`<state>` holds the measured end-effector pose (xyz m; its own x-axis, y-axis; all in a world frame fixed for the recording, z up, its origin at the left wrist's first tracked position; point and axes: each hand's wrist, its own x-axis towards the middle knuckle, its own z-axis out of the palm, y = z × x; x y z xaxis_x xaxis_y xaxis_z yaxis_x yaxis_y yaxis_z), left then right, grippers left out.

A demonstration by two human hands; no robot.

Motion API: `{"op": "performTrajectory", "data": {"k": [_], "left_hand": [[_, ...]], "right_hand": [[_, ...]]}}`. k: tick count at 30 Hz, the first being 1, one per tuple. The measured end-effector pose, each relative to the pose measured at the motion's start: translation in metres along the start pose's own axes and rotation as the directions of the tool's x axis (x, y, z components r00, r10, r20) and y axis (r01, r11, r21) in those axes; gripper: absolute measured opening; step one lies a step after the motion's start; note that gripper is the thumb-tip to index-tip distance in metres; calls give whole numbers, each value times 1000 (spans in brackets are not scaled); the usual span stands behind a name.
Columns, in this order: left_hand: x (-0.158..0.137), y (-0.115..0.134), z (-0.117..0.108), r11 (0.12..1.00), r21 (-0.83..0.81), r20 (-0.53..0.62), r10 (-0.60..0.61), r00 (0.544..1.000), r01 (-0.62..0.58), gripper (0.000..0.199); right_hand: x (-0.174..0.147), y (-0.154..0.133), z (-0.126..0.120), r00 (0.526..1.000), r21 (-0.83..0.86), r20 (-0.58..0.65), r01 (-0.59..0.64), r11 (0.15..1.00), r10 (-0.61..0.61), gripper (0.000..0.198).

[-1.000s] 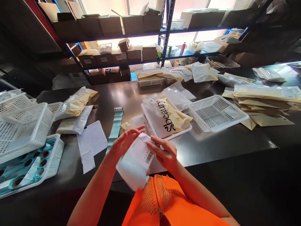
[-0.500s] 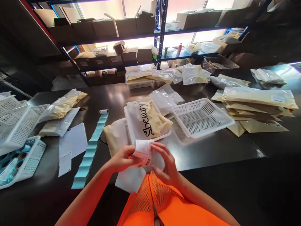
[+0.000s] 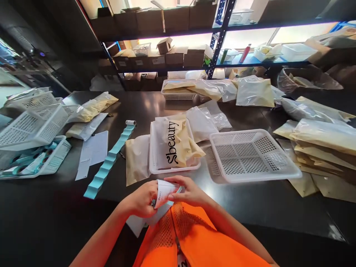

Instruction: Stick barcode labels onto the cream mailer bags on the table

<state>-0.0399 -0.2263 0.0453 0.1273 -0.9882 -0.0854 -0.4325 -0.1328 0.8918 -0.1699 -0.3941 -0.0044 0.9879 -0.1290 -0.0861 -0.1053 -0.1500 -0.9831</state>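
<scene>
Both my hands hold a white printed label (image 3: 164, 193) close to my orange mesh vest (image 3: 191, 237), at the near edge of the dark table (image 3: 250, 200). My left hand (image 3: 140, 202) grips its left side with the fingers curled. My right hand (image 3: 187, 191) pinches its upper right edge. The label is curled, and more white backing paper (image 3: 139, 224) hangs below my left hand. Just beyond my hands stands a white tray (image 3: 152, 155) with a packed bag printed "beauty" (image 3: 174, 142).
An empty white mesh basket (image 3: 253, 155) stands to the right, with stacked cream packed bags (image 3: 319, 144) beyond it. A teal label strip (image 3: 109, 161), papers (image 3: 93, 152) and white baskets (image 3: 30, 122) lie to the left. Shelves with boxes (image 3: 172, 59) rise behind the table.
The label has been curled up smaller and drawn closer to my vest. The view has shifted to the left and lower over the table.
</scene>
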Motion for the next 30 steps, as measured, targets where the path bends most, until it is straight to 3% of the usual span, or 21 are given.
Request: {"op": "performTrajectory", "data": {"k": [2, 4, 6, 8, 9, 12, 15, 17, 19, 21, 22, 23, 24, 26, 28, 30], "left_hand": [[-1, -2, -7, 999, 30, 54, -23, 998, 21, 7], [-2, -6, -15, 991, 64, 21, -123, 992, 121, 6], [-2, -13, -24, 960, 118, -168, -234, 958, 255, 13], [0, -21, -31, 940, 106, -342, -272, 899, 325, 27], [2, -25, -33, 942, 56, -352, -291, 889, 331, 32], [11, -39, -35, 925, -108, -219, -379, 899, 363, 25], [16, -53, -35, 916, -40, -259, -395, 881, 399, 33], [15, -66, -39, 919, 22, -298, -370, 880, 393, 35], [10, -86, -47, 913, 21, -312, -382, 870, 408, 36], [4, -114, -57, 893, -77, -309, -444, 841, 443, 36], [2, -131, -61, 875, -166, -293, -484, 825, 455, 37], [2, -147, -65, 846, -278, -270, -523, 809, 454, 39], [2, -163, -68, 808, -392, -244, -553, 797, 441, 42], [9, -190, -70, 712, -587, -197, -587, 785, 385, 53], [22, -206, -66, 607, -727, -167, -609, 776, 320, 62], [40, -212, -56, 506, -823, -141, -622, 770, 259, 66]], "right_hand": [[11, 3, 5, 1000, 68, -5, -18, 998, 18, 47], [21, 4, 12, 998, 95, -62, -12, 995, 18, 35], [30, 4, 18, 991, 75, -131, 6, 997, 4, 30], [36, 3, 24, 981, 72, -195, 36, 997, -21, 28], [38, 1, 27, 976, 79, -217, 38, 996, -20, 28], [44, -5, 37, 971, 24, -239, -18, 1000, 23, 25], [56, -3, 35, 968, -107, -250, -43, 993, 15, 24], [71, 10, 17, 945, -145, -328, -51, 988, 1, 25], [87, 32, -19, 846, -203, -533, -140, 969, 11, 34], [103, 58, -64, 633, -273, -774, -318, 908, -10, 43], [110, 70, -87, 548, -290, -836, -404, 867, -24, 45], [116, 81, -107, 515, -295, -857, -470, 832, -13, 45], [123, 89, -124, 516, -302, -856, -516, 802, 10, 43], [139, 98, -145, 578, -326, -814, -542, 774, 61, 36], [160, 99, -150, 640, -354, -764, -523, 775, 83, 32], [184, 96, -149, 677, -349, -727, -509, 787, 116, 41]]}}
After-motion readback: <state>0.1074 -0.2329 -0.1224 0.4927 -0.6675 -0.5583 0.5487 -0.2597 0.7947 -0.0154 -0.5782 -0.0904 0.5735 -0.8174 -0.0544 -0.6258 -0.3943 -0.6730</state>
